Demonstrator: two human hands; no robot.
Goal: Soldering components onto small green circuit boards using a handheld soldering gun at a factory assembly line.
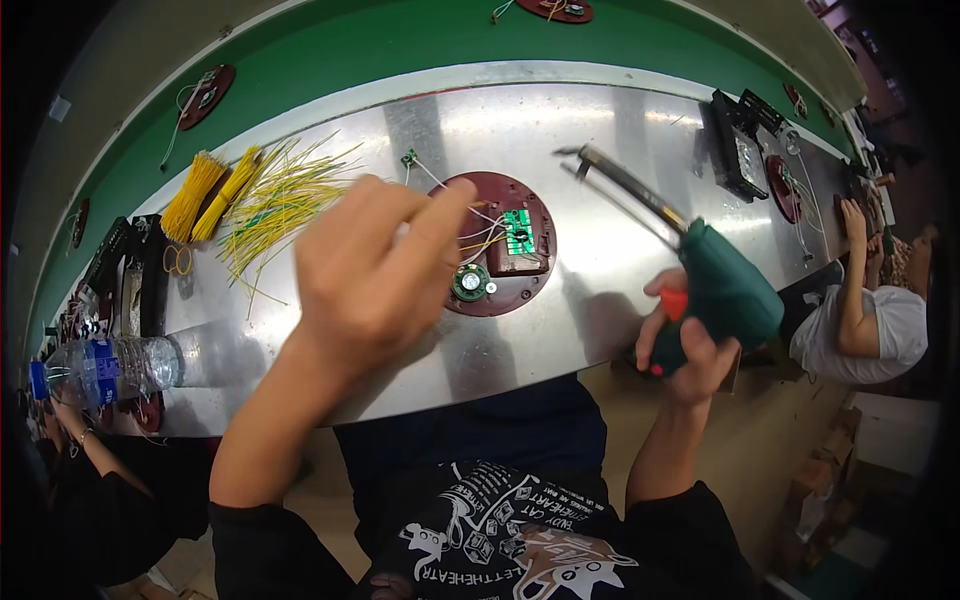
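A dark-red round base (530, 292) lies on the metal bench. It carries a green circuit board (518, 232), a small round speaker (470, 281) and thin white and yellow wires. My left hand (370, 265) hovers over its left side, fingers curled in; anything they pinch is hidden. My right hand (692, 350) grips a green soldering gun (735, 285) with a red trigger. Its slim barrel and tip point up and left, apart from the base. A tiny green board (409, 158) on white wire sits just beyond my left hand.
Bundled yellow wires (192, 195) and loose yellow-green wires (265, 215) lie at the left. A clear water bottle (120, 368) rests on its side nearby. Black equipment (738, 145) and another red base (783, 188) are at the right. Other people (865, 330) work on both sides.
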